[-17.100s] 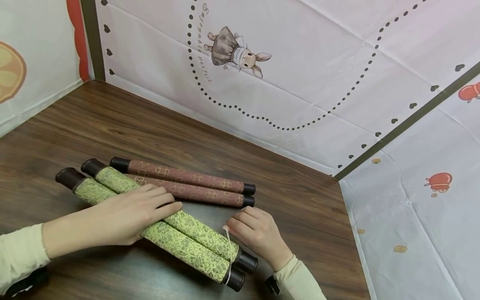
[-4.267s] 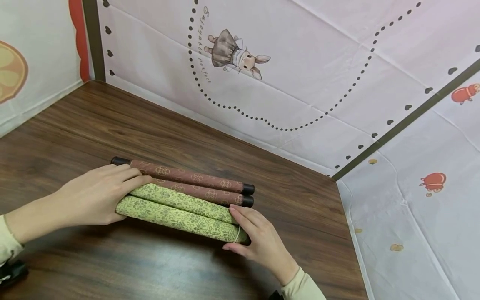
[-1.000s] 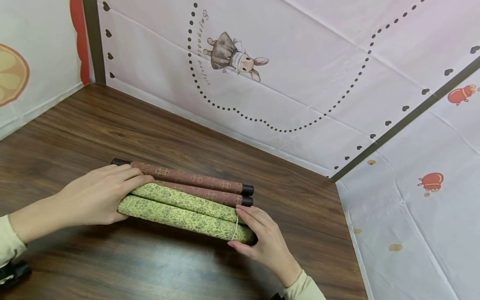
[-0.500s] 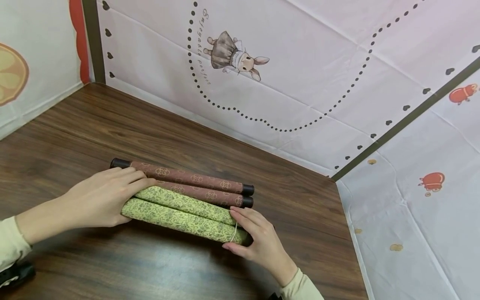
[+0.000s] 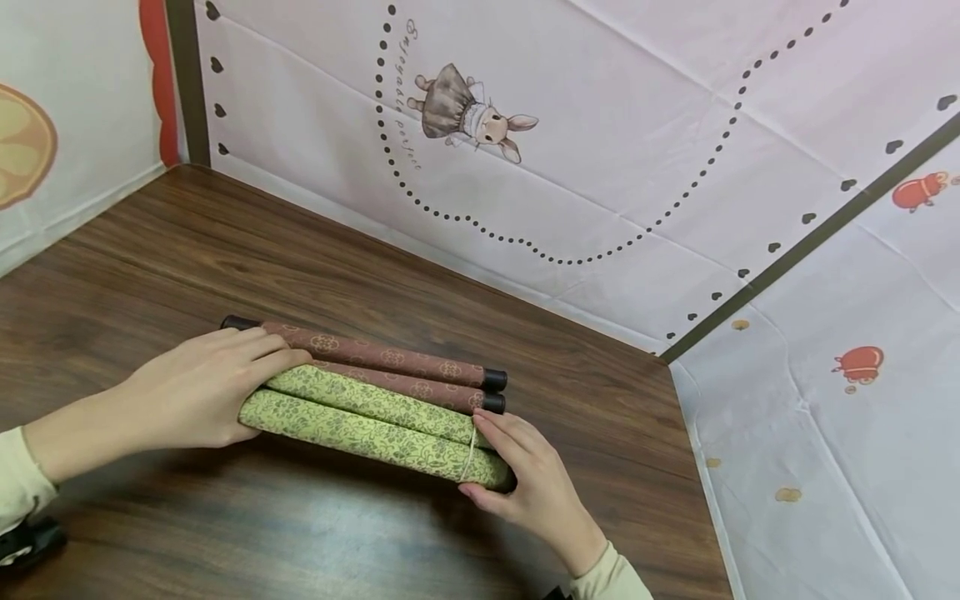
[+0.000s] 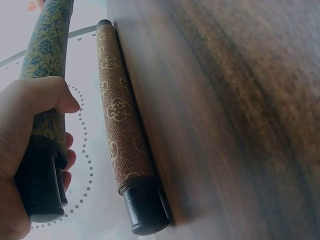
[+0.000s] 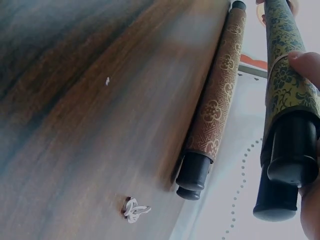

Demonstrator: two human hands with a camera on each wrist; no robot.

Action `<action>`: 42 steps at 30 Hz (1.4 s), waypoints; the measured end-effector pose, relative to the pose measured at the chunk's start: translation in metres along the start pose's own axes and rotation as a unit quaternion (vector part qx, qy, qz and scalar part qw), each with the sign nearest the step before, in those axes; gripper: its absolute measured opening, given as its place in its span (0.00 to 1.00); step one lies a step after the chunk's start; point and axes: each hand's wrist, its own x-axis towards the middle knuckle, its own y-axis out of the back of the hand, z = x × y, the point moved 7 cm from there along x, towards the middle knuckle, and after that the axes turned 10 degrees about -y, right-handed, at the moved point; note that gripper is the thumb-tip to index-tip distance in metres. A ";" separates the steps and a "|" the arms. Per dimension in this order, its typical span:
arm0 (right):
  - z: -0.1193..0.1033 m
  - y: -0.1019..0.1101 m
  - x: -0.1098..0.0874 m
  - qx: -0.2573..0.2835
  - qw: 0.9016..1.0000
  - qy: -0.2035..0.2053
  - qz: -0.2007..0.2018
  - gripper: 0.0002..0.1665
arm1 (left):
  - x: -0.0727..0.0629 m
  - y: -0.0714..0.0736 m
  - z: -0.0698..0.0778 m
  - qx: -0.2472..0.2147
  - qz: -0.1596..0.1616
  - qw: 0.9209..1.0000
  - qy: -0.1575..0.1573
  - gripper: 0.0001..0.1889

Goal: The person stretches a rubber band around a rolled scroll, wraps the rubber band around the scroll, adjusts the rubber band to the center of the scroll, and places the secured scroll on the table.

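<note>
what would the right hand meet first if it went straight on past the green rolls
Likely the nearer brown roll, just beyond the green rolls the right hand holds, though it might pass above; height is unclear.

"What's that between the two hands there?"

"A green scroll (image 5: pixel 367 423), rolled up into two tubes side by side, the yellow-green cloth covered in dark flowers and vines."

"And the ends?"

"Black knobs (image 7: pixel 294 147), a pair at either end. There's a thin white cord (image 5: pixel 470 454) across both tubes too, close to the right end."

"Where is it sitting?"

"Held up over the worktop (image 5: pixel 300 533), the left hand (image 5: pixel 198 387) gripping one end, the right hand (image 5: pixel 534 479) the other. It runs roughly parallel to the brown scroll (image 5: pixel 375 353), on the near side."
</note>
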 end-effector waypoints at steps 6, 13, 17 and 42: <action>-0.002 -0.001 0.002 0.003 1.000 0.005 0.010 0.49 | 0.000 0.001 0.001 0.003 0.009 1.000 -0.007 0.47; -0.006 -0.002 0.005 0.001 1.000 0.014 0.016 0.49 | 0.001 0.002 0.002 0.010 0.019 1.000 -0.014 0.48; -0.007 -0.005 0.007 -0.005 1.000 0.015 0.010 0.48 | -0.001 0.002 0.001 0.008 0.009 1.000 -0.006 0.47; -0.012 -0.006 0.008 -0.011 1.000 0.027 0.002 0.51 | 0.002 -0.004 0.006 0.004 -0.006 1.000 -0.004 0.48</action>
